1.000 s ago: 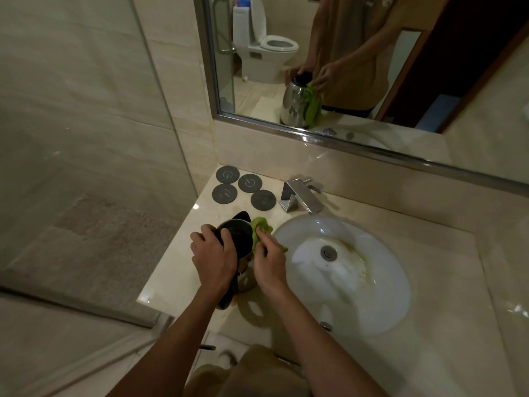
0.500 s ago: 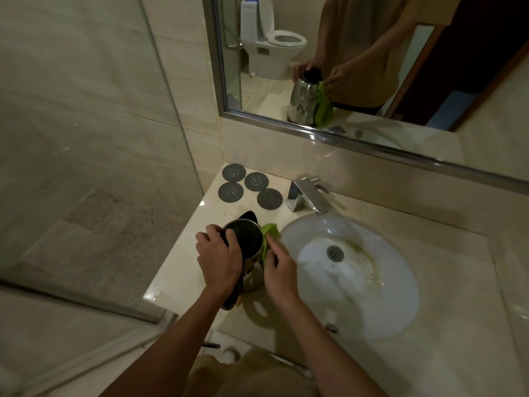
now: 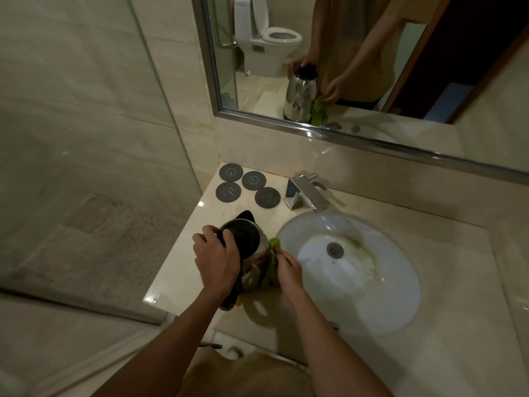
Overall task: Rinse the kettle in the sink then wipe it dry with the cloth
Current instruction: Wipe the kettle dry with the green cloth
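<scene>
My left hand [image 3: 215, 260] grips the steel kettle's [image 3: 248, 247] open rim, holding it on the marble counter [image 3: 183, 253] beside the sink [image 3: 400, 296]. My right hand [image 3: 289, 275] pinches the green cloth [image 3: 272, 267] against its side.

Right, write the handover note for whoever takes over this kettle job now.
Left hand: grips the kettle at its rim and handle.
Right hand: presses the green cloth against the kettle's sink-facing side, low down.
Kettle stands on the counter left of the sink, lid open.
Done: kettle is out of the sink; wiping is under way.
Left: wipe the remaining sides dry. Whether any wet patches remain can't be told.
</scene>
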The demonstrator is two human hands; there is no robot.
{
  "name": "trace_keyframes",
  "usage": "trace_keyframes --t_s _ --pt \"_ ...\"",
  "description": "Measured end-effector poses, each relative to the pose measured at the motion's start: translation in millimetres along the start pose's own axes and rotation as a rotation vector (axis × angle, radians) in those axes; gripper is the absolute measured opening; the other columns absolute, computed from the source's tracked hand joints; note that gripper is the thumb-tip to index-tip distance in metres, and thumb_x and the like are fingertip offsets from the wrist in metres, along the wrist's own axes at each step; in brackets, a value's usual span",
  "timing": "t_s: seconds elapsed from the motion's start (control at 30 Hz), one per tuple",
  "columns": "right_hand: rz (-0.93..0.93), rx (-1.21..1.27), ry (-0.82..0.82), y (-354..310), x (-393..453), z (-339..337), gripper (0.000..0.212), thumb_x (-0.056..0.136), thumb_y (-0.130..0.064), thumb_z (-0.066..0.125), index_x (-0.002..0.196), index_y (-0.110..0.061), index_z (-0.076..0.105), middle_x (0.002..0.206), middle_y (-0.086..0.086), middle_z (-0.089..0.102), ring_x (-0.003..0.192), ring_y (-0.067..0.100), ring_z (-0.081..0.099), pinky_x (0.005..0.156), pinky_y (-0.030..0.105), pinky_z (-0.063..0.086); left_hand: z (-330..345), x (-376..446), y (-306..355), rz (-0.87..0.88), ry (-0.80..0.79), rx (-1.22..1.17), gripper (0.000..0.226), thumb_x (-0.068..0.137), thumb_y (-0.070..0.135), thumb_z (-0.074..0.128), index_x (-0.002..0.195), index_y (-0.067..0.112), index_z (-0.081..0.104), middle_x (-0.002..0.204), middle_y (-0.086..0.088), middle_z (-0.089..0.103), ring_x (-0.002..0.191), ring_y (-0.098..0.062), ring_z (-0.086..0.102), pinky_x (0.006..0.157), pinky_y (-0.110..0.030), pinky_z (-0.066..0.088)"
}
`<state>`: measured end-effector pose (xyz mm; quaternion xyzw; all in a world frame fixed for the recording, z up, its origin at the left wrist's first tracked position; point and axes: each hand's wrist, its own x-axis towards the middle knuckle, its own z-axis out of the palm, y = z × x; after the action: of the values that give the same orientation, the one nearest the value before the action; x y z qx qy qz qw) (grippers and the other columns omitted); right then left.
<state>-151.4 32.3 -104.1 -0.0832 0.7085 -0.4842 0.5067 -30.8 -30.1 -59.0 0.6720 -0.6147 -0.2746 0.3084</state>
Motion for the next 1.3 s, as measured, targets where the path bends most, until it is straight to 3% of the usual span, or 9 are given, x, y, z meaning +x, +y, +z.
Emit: trace_keyframes --t_s 0.17,0.3,0.47,0.63,0.8,0.93,1.03,1.17,1.3 --pt "-0.132 0.036 0.102 0.3 -7.0 6.6 0.018 0.099 -0.016 0.056 0.111 -0.020 0.069 0.116 0.000 0.064 0.109 0.018 0.059 0.077 0.020 0.048 1.3 -1.1 -0.5 0.001 0.003 -0.005 0.018 0.095 0.042 0.035 0.100 0.025 0.038 0.103 0.001 0.037 0.094 -0.023 0.048 0.083 -0.049 0.050" --pt "-0.182 0.065 0.072 -1.3 -10.0 5.9 0.029 0.098 -0.019 0.059 0.123 -0.032 0.057 0.116 -0.009 0.058 0.107 0.011 0.057 0.085 0.025 0.051 2.0 -0.6 0.2 -0.006 0.010 -0.008 0.020 0.094 0.042 0.036 0.101 0.024 0.039 0.103 0.000 0.037 0.094 -0.023 0.049 0.082 -0.049 0.050" --pt "0.038 0.059 -0.065 -0.5 -9.0 9.9 0.038 0.103 -0.036 0.046 0.141 -0.032 0.049 0.137 0.002 0.056 0.125 0.023 0.052 0.108 0.043 0.044 0.6 -1.3 0.2 0.006 0.018 -0.011 0.020 0.094 0.042 0.037 0.101 0.023 0.040 0.103 -0.001 0.038 0.092 -0.023 0.049 0.081 -0.048 0.050" --pt "0.095 0.064 -0.054 -1.1 -10.9 10.6 0.036 0.106 -0.030 0.041 0.140 -0.029 0.050 0.136 0.003 0.057 0.125 0.024 0.052 0.108 0.042 0.044 0.9 -1.3 0.1 0.005 0.016 -0.012 0.020 0.094 0.042 0.037 0.101 0.024 0.040 0.102 0.000 0.037 0.093 -0.023 0.048 0.081 -0.046 0.050" --pt "-0.143 -0.099 0.171 -4.8 -28.3 16.3 0.018 0.099 -0.020 0.052 0.094 -0.024 0.068 0.097 0.000 0.070 0.096 0.025 0.064 0.087 0.042 0.053 2.6 0.2 -1.7 -0.003 0.017 -0.004 0.023 0.094 0.044 0.036 0.103 0.023 0.041 0.103 0.001 0.037 0.094 -0.022 0.049 0.081 -0.045 0.050" --pt "-0.336 -0.347 0.262 -24.7 -51.7 33.1 0.024 0.100 -0.026 0.051 0.116 -0.022 0.068 0.110 -0.003 0.069 0.099 0.018 0.065 0.089 0.034 0.052 2.7 -0.1 -1.1 -0.006 0.019 -0.011 0.020 0.094 0.042 0.036 0.100 0.023 0.040 0.102 0.000 0.038 0.093 -0.024 0.048 0.080 -0.044 0.046" --pt "-0.373 -0.387 0.235 -19.7 -59.3 44.8 0.026 0.103 -0.022 0.045 0.116 -0.015 0.066 0.112 -0.001 0.066 0.095 0.013 0.060 0.074 0.019 0.043 2.0 -1.1 0.2 -0.014 0.015 -0.019 0.019 0.094 0.041 0.036 0.101 0.023 0.040 0.103 0.000 0.038 0.094 -0.024 0.047 0.080 -0.042 0.044" --pt "-0.224 -0.340 0.222 -3.2 -54.0 43.6 0.028 0.105 -0.017 0.034 0.111 -0.009 0.060 0.105 0.003 0.062 0.093 0.017 0.058 0.078 0.026 0.041 2.2 -0.8 -0.9 -0.024 0.012 -0.035 0.018 0.094 0.041 0.035 0.100 0.025 0.039 0.103 0.000 0.038 0.094 -0.024 0.047 0.082 -0.045 0.046" --pt "-0.068 -0.206 0.202 9.0 -53.3 45.1 0.019 0.105 -0.016 0.035 0.101 -0.022 0.052 0.111 0.004 0.062 0.099 0.020 0.061 0.087 0.035 0.050 1.6 -0.7 -0.7 -0.029 0.010 -0.042 0.019 0.094 0.041 0.036 0.101 0.024 0.040 0.103 -0.001 0.038 0.094 -0.024 0.047 0.082 -0.046 0.046"
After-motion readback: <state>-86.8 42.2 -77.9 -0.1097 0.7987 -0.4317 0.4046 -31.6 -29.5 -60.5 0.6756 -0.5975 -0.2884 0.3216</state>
